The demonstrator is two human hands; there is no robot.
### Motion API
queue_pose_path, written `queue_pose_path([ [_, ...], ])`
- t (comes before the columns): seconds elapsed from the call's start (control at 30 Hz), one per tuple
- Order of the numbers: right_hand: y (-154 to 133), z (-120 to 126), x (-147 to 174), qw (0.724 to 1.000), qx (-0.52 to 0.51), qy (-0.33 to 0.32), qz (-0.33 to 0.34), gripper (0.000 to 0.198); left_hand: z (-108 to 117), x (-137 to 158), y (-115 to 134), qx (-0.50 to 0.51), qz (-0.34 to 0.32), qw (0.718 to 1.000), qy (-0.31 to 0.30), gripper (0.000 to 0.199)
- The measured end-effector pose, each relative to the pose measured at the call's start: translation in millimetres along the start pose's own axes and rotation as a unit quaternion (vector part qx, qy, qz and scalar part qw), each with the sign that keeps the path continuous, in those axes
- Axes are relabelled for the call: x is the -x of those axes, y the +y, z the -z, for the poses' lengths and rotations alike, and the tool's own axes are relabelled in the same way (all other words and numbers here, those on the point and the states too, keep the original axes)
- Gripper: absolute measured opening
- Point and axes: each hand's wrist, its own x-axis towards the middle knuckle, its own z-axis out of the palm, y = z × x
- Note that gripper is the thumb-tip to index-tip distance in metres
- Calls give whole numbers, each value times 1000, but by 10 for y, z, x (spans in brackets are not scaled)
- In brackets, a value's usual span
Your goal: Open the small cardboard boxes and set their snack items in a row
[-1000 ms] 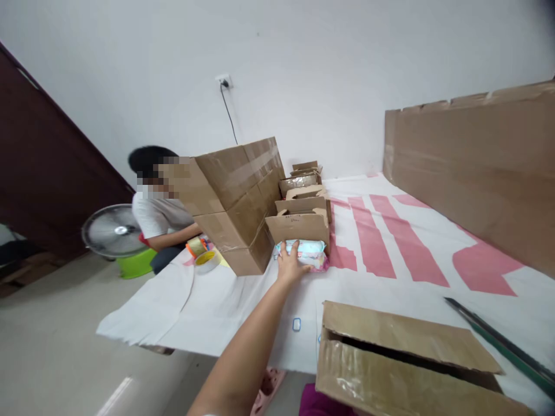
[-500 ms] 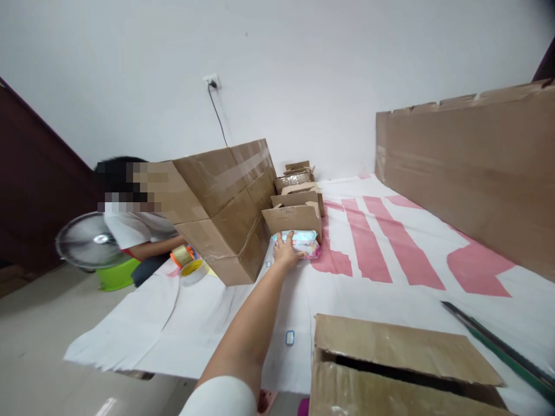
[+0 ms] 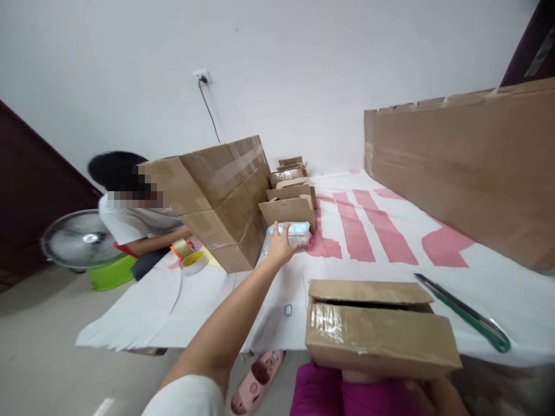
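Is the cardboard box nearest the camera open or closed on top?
Open. The cardboard box has one top flap lifted back, leaving a dark gap beneath it. What is inside cannot be told.

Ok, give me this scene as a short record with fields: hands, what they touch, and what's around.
left hand: stretched out, on a pale blue soft packet
right hand: not in view
packet place: before a row of small open cartons
near box: taped carton at the table edge
beside: stacked large cartons, tape rolls
co-worker: seated at left, by a fan
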Motion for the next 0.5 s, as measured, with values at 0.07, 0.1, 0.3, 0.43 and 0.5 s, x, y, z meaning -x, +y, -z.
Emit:
queue_pose_path([
  [0.07,-27,12,27,999,-26,-9,-27,39,81,246,62,40,-34,999,-8,65],
  [0.1,-40,20,45,998,-46,-3,-39,42,121,398,88,64,-50,997,-16,56],
  [0.3,116,-62,342,985,-115,121,-48,43,340,1483,195,214,-125,968,-42,36],
  [0.43,302,-195,623,998,-27,-51,-36,31,396,1936,300,304,-165,938,-3,34],
  [0.5,297,-230,724,991,20,-130,-21,29,387,2026,368,293,-157,943,-3,36],
])
